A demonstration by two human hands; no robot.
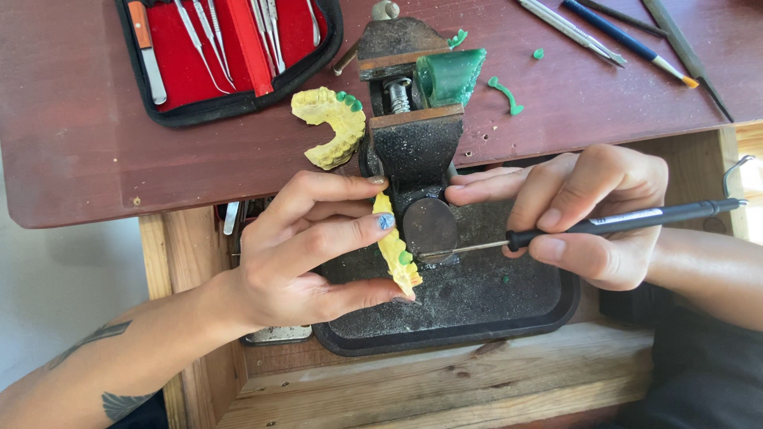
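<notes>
Left grip (310, 254) pinching yellow cast (395, 253) — right grip (588, 210) holding probe (636, 219)

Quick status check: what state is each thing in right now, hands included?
Left hand: shut on yellow cast, held on edge.
Yellow cast: held, green wax spot on it.
Right hand: shut on black tool.
Black tool: held level, metal tip at the cast.
Second cast: lying on the table, untouched.
Vise: clamped on a green block.
Instrument case: open, tools inside.
Black tray: dusty.
</notes>
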